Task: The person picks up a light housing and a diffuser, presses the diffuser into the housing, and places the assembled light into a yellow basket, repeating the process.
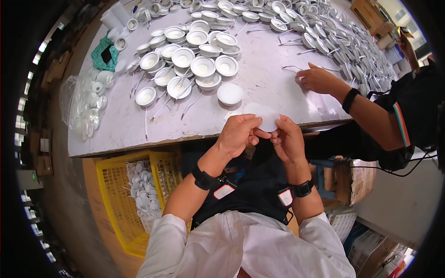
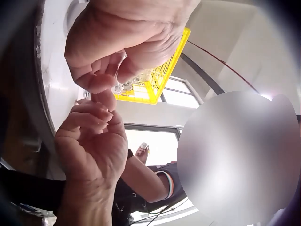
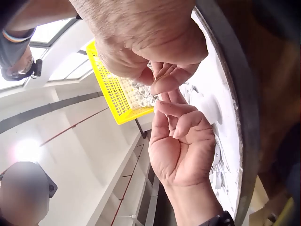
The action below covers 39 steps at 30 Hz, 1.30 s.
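In the head view my left hand point(image 1: 237, 135) and right hand point(image 1: 289, 139) meet just off the table's front edge. Between thumbs and fingers they pinch a thin, flat white disc point(image 1: 270, 122) at its two sides. Both wrist views show the fingertips close together, with the disc mostly hidden behind them. Just beyond on the table lies a round white piece with a smooth face point(image 1: 230, 94). Past it stands a cluster of white round downlights point(image 1: 203, 66) with short cables trailing toward me.
Another person's hand point(image 1: 320, 79) reaches over the table point(image 1: 264, 60) at right, beside a large heap of downlights point(image 1: 331, 44). At left lie a clear bag of white rings point(image 1: 90, 104) and a green bag point(image 1: 104, 54). A yellow crate point(image 1: 113, 204) with white parts sits below the edge.
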Tool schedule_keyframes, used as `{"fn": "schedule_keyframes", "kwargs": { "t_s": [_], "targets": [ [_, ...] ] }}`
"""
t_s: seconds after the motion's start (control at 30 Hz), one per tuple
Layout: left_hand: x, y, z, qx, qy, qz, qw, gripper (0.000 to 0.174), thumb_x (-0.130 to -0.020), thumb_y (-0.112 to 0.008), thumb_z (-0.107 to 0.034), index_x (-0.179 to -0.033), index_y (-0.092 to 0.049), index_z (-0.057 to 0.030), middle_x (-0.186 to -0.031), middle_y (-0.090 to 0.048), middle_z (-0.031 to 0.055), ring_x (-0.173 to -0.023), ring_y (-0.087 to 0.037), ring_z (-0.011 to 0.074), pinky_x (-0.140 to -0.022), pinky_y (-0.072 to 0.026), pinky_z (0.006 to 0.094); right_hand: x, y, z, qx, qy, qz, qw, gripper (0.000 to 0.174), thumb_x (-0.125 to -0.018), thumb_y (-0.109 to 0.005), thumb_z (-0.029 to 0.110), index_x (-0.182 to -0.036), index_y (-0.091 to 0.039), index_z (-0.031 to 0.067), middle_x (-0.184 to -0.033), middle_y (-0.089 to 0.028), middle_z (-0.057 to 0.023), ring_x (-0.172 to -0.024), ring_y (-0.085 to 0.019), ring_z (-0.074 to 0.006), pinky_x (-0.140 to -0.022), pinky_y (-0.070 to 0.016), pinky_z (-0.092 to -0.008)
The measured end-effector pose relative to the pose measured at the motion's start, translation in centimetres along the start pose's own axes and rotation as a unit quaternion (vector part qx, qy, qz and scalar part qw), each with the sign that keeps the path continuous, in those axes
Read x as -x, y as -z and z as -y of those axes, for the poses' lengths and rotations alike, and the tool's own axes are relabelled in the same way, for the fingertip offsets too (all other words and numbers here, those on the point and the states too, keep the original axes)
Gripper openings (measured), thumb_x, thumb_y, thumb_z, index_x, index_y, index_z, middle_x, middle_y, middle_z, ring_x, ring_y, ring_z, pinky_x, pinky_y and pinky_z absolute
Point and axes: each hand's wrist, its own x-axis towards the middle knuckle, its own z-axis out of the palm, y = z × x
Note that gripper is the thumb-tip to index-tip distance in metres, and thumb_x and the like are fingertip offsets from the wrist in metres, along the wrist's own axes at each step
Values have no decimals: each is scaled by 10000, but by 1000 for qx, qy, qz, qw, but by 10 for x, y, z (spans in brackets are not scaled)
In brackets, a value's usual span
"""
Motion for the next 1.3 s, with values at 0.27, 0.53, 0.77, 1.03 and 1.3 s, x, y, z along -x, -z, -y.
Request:
{"fn": "schedule_keyframes", "kwargs": {
  "t_s": [0.27, 0.53, 0.77, 1.03, 1.3],
  "targets": [
    [-11, -15, 12, -202, -13, -23, 979, 220, -871, -569, -152, -815, -609, 57, -679, -606, 89, -566, -623, 147, -388, -372, 196, 8, 9, 9, 155, 51, -36, 986, 155, -859, -583, 156, -881, -610, 5, -695, -577, -7, -586, -509, -57, -502, -415, -185],
    [-19, -32, 16, -308, -97, -42, 945, 178, -819, -614, -137, -874, -643, 29, -707, -647, 76, -642, -632, 122, -484, -431, 216, 17, 30, 29, 204, 96, -48, 973, 130, -815, -612, 67, -927, -645, 8, -760, -567, -30, -622, -498, -89, -529, -401, -192],
    [-38, -52, 14, -441, -503, 20, 743, 240, -703, -615, 71, -909, -649, -45, -925, -665, 126, -784, -654, 236, -676, -515, 280, 38, 35, 52, 502, 584, -12, 637, 360, -620, -678, -122, -901, -695, 103, -843, -536, -46, -699, -509, -151, -531, -415, -217],
    [-57, -67, 22, -474, -589, 42, 653, 258, -685, -604, 99, -896, -640, -44, -898, -665, 123, -675, -642, 242, -586, -512, 287, 34, 60, 62, 529, 617, -41, 581, 381, -592, -676, -121, -891, -694, 113, -857, -538, -47, -715, -516, -173, -503, -431, -228],
    [-79, -71, 34, -511, -509, 62, 690, 257, -697, -625, 51, -944, -626, -21, -922, -653, 138, -777, -638, 279, -677, -514, 324, 26, 71, 78, 576, 585, -45, 569, 293, -620, -651, -104, -861, -668, 62, -885, -599, -84, -744, -557, -222, -563, -463, -238]
  ]
}}
